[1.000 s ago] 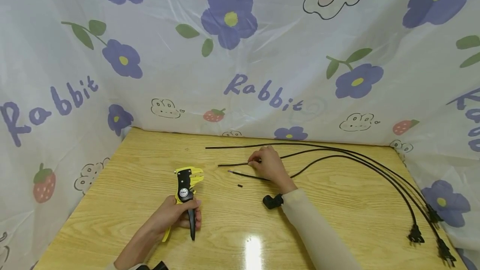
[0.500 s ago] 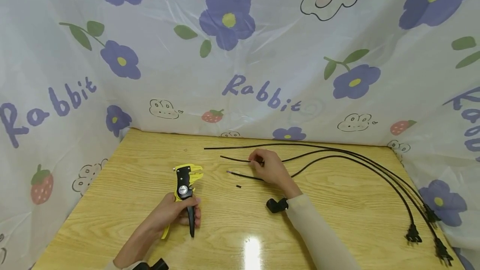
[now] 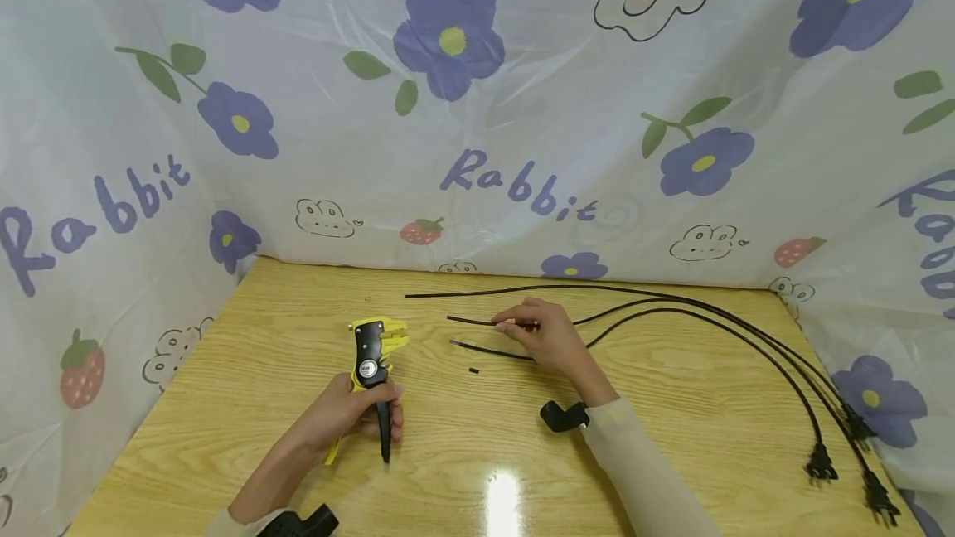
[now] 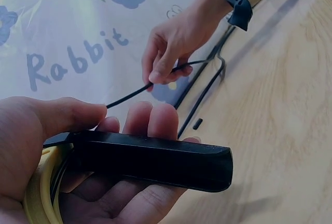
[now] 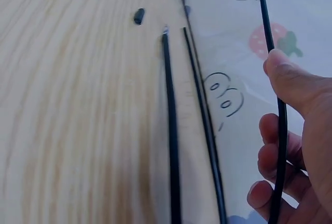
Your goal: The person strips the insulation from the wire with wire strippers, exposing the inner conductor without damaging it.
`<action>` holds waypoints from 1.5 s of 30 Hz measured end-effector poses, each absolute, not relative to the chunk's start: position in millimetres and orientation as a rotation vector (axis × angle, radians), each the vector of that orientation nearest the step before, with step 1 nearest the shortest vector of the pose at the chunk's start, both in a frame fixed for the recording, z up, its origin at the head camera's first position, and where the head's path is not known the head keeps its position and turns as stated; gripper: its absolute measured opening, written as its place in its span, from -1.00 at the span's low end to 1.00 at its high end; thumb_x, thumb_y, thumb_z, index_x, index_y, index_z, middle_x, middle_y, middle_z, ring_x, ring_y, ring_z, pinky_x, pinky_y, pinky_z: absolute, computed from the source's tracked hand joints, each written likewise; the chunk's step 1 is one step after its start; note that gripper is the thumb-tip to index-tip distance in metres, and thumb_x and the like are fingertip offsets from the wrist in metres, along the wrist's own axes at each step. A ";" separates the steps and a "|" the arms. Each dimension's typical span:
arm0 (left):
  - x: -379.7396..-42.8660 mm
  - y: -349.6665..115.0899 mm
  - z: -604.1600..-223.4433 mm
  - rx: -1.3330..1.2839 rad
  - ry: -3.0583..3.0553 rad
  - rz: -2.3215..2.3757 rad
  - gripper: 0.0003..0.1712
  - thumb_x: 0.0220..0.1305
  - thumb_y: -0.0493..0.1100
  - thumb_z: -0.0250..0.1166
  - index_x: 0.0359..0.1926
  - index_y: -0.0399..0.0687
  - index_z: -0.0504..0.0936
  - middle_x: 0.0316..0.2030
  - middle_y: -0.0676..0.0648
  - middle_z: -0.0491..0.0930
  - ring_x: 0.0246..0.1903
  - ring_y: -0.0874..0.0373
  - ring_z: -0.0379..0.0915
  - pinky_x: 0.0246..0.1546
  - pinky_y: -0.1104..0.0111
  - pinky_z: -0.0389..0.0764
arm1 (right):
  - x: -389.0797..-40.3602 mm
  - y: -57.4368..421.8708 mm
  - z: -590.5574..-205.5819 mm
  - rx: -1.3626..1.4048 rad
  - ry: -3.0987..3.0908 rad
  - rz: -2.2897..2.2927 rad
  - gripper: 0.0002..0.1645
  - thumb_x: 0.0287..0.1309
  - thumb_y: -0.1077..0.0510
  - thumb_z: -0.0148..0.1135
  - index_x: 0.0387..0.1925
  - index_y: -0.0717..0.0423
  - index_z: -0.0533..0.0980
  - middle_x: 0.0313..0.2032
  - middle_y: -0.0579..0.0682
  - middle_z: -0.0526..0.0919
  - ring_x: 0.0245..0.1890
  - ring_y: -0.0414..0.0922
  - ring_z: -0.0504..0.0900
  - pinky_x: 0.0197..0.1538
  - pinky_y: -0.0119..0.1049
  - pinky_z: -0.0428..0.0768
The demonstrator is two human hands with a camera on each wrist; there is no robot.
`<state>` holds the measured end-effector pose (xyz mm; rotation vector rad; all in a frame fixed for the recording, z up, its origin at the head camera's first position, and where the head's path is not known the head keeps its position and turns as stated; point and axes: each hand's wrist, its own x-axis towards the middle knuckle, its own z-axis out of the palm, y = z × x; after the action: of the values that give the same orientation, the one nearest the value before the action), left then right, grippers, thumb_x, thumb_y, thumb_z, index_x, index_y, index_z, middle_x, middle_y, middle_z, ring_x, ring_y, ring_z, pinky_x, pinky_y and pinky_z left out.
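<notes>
Black cable [image 3: 470, 321], pinched in R hand [image 3: 548, 338] over table [image 3: 448, 437], has its end further right vs. 1 sec ago; tool [image 3: 368, 346], gripped in L hand [image 3: 349, 413], is apart, so prob. not in use yet

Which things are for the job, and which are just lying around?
Seem to be for the job:
pliers, gripped by the left hand
middle cable, pinched by the right hand

Just lying there:
front cable, its tip apparently stripped
back cable
black scrap
</notes>
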<state>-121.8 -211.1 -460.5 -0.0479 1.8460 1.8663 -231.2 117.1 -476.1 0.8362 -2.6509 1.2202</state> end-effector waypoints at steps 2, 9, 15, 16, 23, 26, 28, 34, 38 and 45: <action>-122.5 -210.2 -458.7 -0.052 1.853 1.856 -0.52 0.40 -0.05 0.34 -0.07 -0.49 0.53 -0.42 -0.08 0.73 -0.38 0.01 0.77 -0.10 0.04 0.81 | -229.5 118.9 -473.0 0.853 -2.621 1.213 -0.83 0.35 0.01 0.33 -0.10 -0.17 0.77 -0.40 -0.21 0.60 -0.51 -0.23 0.40 -0.44 -0.39 0.42; -126.7 -205.9 -453.4 -0.011 1.882 1.830 -0.51 0.42 -0.05 0.32 -0.04 -0.50 0.53 -0.41 -0.10 0.74 -0.38 -0.01 0.78 -0.13 0.08 0.82 | -222.2 123.9 -461.0 0.879 -2.580 1.209 -0.83 0.40 0.10 0.29 -0.10 -0.01 0.74 -0.27 -0.13 0.73 -0.56 -0.17 0.41 -0.47 -0.39 0.45; -132.1 -198.2 -449.6 0.057 1.901 1.837 -0.55 0.47 -0.10 0.26 0.00 -0.52 0.51 -0.42 -0.08 0.74 -0.38 -0.01 0.76 -0.12 0.08 0.81 | -214.4 128.2 -449.9 0.882 -2.565 1.199 -0.80 0.44 0.11 0.25 -0.04 -0.05 0.72 -0.24 -0.11 0.74 -0.60 -0.17 0.36 -0.52 -0.38 0.39; -133.1 -197.1 -448.8 0.067 1.904 1.843 -0.54 0.47 -0.09 0.27 -0.01 -0.53 0.51 -0.43 -0.08 0.74 -0.38 -0.01 0.76 -0.12 0.08 0.81 | -213.4 129.1 -448.1 0.886 -2.559 1.198 -0.80 0.44 0.11 0.25 -0.02 -0.07 0.72 -0.23 -0.11 0.74 -0.61 -0.17 0.35 -0.52 -0.38 0.39; -138.2 -189.7 -440.6 0.127 1.889 1.887 -0.58 0.46 -0.07 0.29 -0.06 -0.46 0.54 -0.43 -0.09 0.73 -0.41 -0.02 0.76 -0.11 0.02 0.81 | -208.7 135.3 -438.3 0.875 -2.545 1.210 -0.79 0.43 0.11 0.26 0.00 -0.13 0.72 -0.23 -0.14 0.75 -0.61 -0.22 0.35 -0.51 -0.43 0.37; -139.4 -186.1 -437.5 0.148 1.882 1.898 -0.60 0.45 -0.04 0.30 -0.08 -0.39 0.57 -0.42 -0.09 0.72 -0.40 -0.01 0.76 -0.10 0.02 0.80 | -207.1 137.7 -435.3 0.868 -2.536 1.205 -0.79 0.43 0.11 0.26 0.00 -0.12 0.73 -0.20 -0.10 0.77 -0.60 -0.23 0.34 -0.51 -0.41 0.38; -140.1 -183.5 -435.8 0.160 1.877 1.907 -0.60 0.45 -0.03 0.31 -0.08 -0.36 0.57 -0.42 -0.09 0.73 -0.39 -0.01 0.76 -0.09 0.02 0.80 | -205.8 139.3 -433.7 0.861 -2.535 1.198 -0.79 0.43 0.11 0.26 -0.01 -0.14 0.73 -0.20 -0.12 0.76 -0.59 -0.24 0.34 -0.52 -0.39 0.39; -144.3 -174.4 -430.3 0.245 1.863 1.920 -0.54 0.48 0.01 0.26 -0.08 -0.41 0.55 -0.40 -0.10 0.73 -0.37 0.00 0.77 -0.09 0.02 0.80 | -202.3 145.9 -429.8 0.854 -2.510 1.207 -0.79 0.42 0.11 0.28 -0.02 -0.15 0.73 -0.24 -0.16 0.75 -0.57 -0.25 0.34 -0.52 -0.41 0.37; -147.0 -168.4 -426.7 0.310 1.848 1.933 -0.55 0.53 -0.02 0.20 -0.15 -0.44 0.56 -0.40 -0.09 0.73 -0.38 0.03 0.77 -0.10 0.02 0.81 | -201.2 150.2 -428.2 0.868 -2.474 1.217 -0.79 0.40 0.14 0.29 -0.02 -0.12 0.73 -0.28 -0.11 0.75 -0.58 -0.26 0.34 -0.53 -0.44 0.36; -148.5 -157.5 -419.6 0.453 1.771 2.003 -0.61 0.57 -0.06 0.13 -0.12 -0.40 0.54 -0.39 -0.06 0.74 -0.40 0.07 0.77 -0.12 0.09 0.81 | -197.9 155.3 -422.2 0.868 -2.452 1.223 -0.78 0.38 0.16 0.30 -0.02 -0.14 0.73 -0.38 -0.18 0.69 -0.59 -0.31 0.34 -0.55 -0.42 0.37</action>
<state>-148.5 -157.5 -419.6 0.4532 1.7715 2.0034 -197.9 155.3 -422.2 0.8676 -2.4519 1.2232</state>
